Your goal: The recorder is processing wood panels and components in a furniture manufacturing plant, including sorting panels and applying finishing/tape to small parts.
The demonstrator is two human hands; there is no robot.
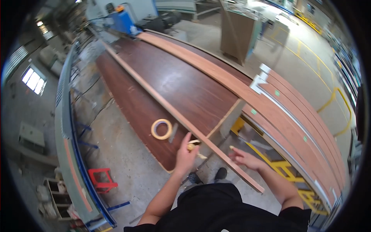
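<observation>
A long, narrow wooden strip (176, 113) runs diagonally over a dark brown panel (160, 81), its near end reaching past the panel edge toward my body. My left hand (186, 155) is closed on crumpled pale-yellow tape (192, 145), close to the left side of the strip. To the right of the strip, my right hand (247, 160) has its fingers partly bent and apart, close to the wood. A small yellowish spot shows at one fingertip; I cannot tell what it is. A roll of masking tape (169, 129) lies on the panel beside a flat grey metal piece (173, 132).
Reddish-brown boards (284, 116) lie on a yellow-framed rack (284, 167) at the right. At the left stands a long blue-framed bench (69, 116), with a red stool (102, 180) near it. A blue container (124, 21) sits at the panel's far end.
</observation>
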